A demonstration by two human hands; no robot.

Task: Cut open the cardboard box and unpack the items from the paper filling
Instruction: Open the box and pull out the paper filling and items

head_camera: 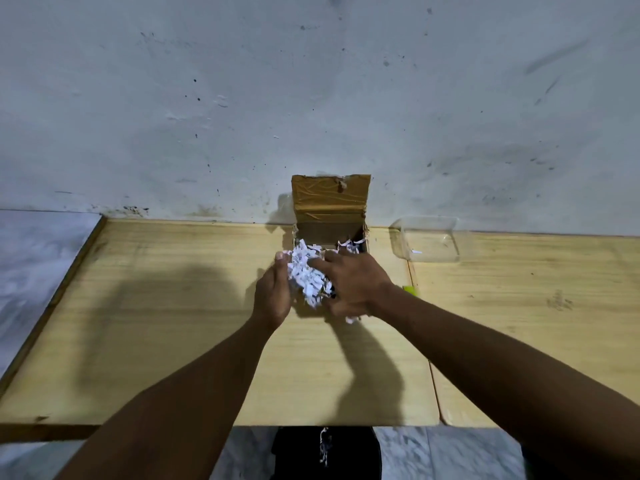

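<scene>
The cardboard box [330, 233] sits at the centre of the frame on the tabletop [173, 323], against the wall, its taped lid flap standing upright and the top already open. Just in front of its opening, a clump of shredded white paper filling [306, 271] is cupped between both hands: the left hand [272, 294] presses in from the left with its palm turned toward the clump, and the right hand [349, 284] covers it from the right, fingers spread over the top. Both grips are closed loosely around the paper. A few strips spill below the hands, and more filling shows inside the box.

The filling looks very light, soft and loose, so it will likely shed strands unless scooped from underneath and held gently from two sides. Any item buried in it cannot be made out; something dark shows at the clump's lower edge, but it is unclear what.

To the right of the box stands a clear plastic container [429, 239], and a small yellow-green object [411, 290] peeks out beside the right wrist.
</scene>
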